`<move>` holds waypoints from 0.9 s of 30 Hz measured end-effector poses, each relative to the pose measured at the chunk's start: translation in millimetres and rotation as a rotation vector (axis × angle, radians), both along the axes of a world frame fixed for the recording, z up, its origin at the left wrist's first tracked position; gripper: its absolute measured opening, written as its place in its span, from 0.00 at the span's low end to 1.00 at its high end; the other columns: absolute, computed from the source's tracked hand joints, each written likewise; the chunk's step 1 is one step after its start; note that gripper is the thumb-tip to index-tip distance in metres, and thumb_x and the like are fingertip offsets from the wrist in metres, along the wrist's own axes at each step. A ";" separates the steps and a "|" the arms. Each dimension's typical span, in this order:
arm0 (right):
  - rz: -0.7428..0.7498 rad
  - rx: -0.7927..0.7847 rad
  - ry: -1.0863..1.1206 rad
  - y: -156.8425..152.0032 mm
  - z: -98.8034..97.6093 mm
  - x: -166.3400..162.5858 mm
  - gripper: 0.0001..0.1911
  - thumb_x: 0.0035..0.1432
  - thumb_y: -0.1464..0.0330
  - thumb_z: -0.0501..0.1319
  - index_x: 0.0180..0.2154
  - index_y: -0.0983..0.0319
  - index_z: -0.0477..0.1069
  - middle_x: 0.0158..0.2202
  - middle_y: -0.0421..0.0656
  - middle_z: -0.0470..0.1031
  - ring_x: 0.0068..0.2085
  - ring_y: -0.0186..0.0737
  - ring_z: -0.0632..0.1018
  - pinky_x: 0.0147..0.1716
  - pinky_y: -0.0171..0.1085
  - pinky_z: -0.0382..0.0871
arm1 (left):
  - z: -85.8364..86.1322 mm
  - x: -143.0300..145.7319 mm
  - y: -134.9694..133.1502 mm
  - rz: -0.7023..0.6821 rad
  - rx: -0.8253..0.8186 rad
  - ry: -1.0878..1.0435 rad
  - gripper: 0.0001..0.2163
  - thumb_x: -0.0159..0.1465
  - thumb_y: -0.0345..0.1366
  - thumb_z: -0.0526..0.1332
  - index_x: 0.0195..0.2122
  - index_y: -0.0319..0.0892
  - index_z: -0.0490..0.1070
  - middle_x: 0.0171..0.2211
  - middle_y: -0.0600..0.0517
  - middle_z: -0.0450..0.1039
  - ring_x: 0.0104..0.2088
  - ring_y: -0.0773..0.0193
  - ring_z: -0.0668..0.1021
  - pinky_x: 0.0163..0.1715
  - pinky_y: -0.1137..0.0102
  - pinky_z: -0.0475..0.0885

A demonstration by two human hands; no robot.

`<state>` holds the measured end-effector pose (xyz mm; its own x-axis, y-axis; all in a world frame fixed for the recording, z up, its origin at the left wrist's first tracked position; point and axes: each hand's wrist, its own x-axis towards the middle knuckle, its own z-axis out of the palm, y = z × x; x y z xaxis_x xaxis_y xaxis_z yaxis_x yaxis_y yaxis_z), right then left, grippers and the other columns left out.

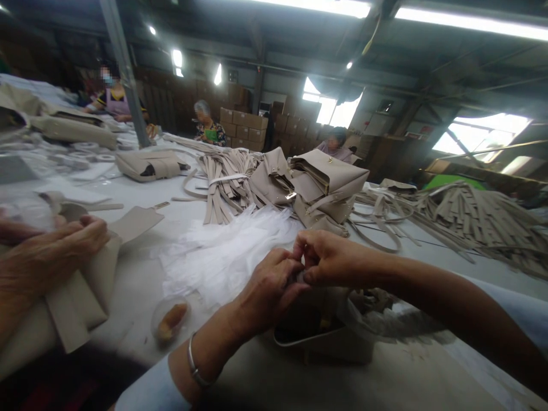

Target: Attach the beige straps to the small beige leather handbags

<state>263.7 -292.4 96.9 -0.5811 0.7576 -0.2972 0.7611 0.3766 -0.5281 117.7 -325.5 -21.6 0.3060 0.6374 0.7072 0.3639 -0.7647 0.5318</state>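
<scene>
My left hand (pixel 272 282), with a silver bangle at its wrist, meets my right hand (pixel 327 258) in front of me. Both sets of fingers are pinched together over something small and pale that I cannot make out. Just beneath them sits a beige handbag (pixel 342 348) with its dark mouth open. A clear plastic wrapping (pixel 394 319) lies bunched on the handbag's right side, under my right forearm. Behind my left hand spreads a heap of thin white wrapping sheets (pixel 214 254).
A co-worker's hands (pixel 64 251) handle another beige bag (pixel 81 302) at the left. A small clear dish (pixel 171 322) holds a brownish piece. Beige straps (pixel 226 177), finished bags (pixel 329 180) and more straps (pixel 479 222) cover the table's far side. A metal post (pixel 126 74) rises at the left.
</scene>
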 end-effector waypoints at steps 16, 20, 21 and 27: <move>0.184 -0.028 -0.228 8.3 21.7 24.3 0.08 0.51 0.65 0.59 0.28 0.64 0.68 0.22 0.37 0.66 0.24 0.32 0.66 0.20 0.29 0.56 | 1.3 1.2 -4.5 0.038 0.040 -0.060 0.08 0.61 0.32 0.62 0.40 0.36 0.68 0.37 0.44 0.69 0.41 0.58 0.71 0.41 0.63 0.69; 0.189 -0.049 -0.235 6.5 20.2 16.2 0.06 0.50 0.67 0.58 0.28 0.64 0.68 0.21 0.36 0.64 0.23 0.31 0.65 0.19 0.29 0.54 | 3.0 -1.1 -6.1 0.024 0.037 -0.040 0.08 0.61 0.32 0.61 0.41 0.37 0.68 0.38 0.45 0.69 0.41 0.58 0.71 0.41 0.64 0.69; 0.187 -0.049 -0.240 5.8 19.6 13.6 0.05 0.50 0.68 0.58 0.28 0.64 0.68 0.21 0.36 0.64 0.23 0.30 0.64 0.18 0.29 0.54 | 3.2 -1.2 -6.5 0.018 0.032 -0.034 0.08 0.61 0.32 0.61 0.42 0.37 0.68 0.38 0.45 0.69 0.41 0.59 0.71 0.41 0.64 0.69; 0.168 -0.046 -0.201 4.0 14.0 5.9 0.06 0.49 0.67 0.59 0.26 0.64 0.67 0.19 0.35 0.61 0.22 0.29 0.62 0.18 0.29 0.51 | 4.4 -1.7 -6.6 0.002 0.031 -0.050 0.09 0.61 0.32 0.61 0.42 0.38 0.69 0.37 0.46 0.70 0.40 0.59 0.72 0.40 0.65 0.70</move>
